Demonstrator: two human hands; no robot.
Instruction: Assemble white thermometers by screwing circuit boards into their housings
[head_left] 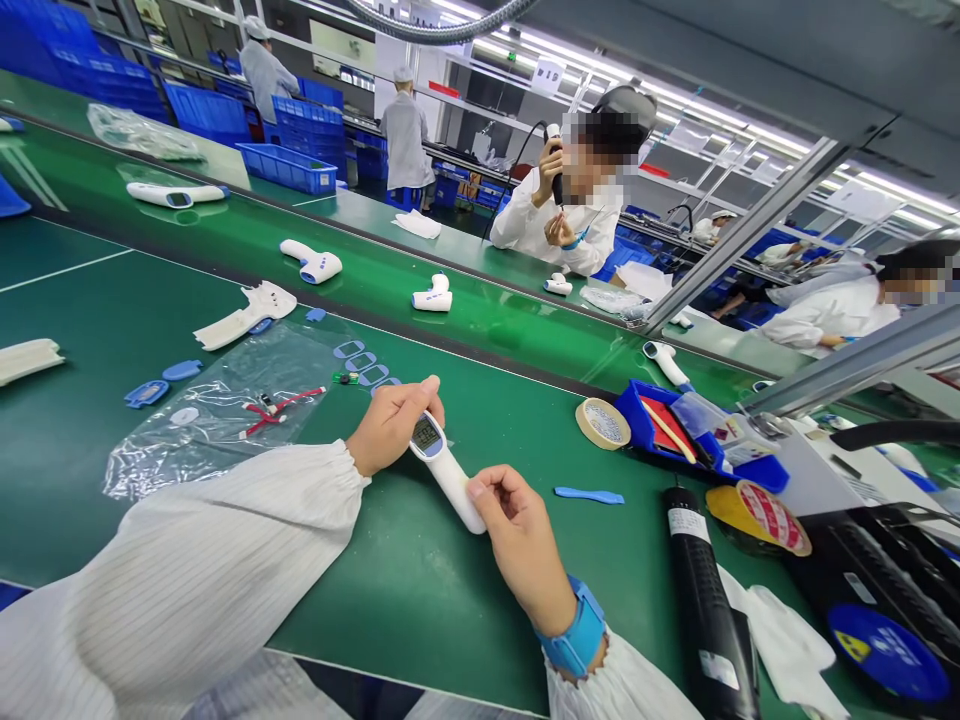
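A white infrared thermometer point(455, 484) with a small grey display is held between my two hands above the green bench. My left hand point(394, 420) wraps round its head end beside the display, thumb on top. Pinching the lower end of the handle is my right hand point(517, 530), with a blue strap round its wrist. Left of my hands, a clear plastic bag point(225, 430) lies flat, with red wires point(281, 412) on it. Blue oval frames point(360, 362) and a small green circuit board point(346, 379) lie just beyond my left hand.
White housing shells point(247, 315) lie at left. Thermometers point(311, 262) rest on the green conveyor point(510, 335). On the right are a tape roll point(602, 424), a blue tray point(761, 472), a blue pry tool point(589, 495) and a black electric screwdriver point(701, 590). A co-worker point(517, 215) sits across the conveyor.
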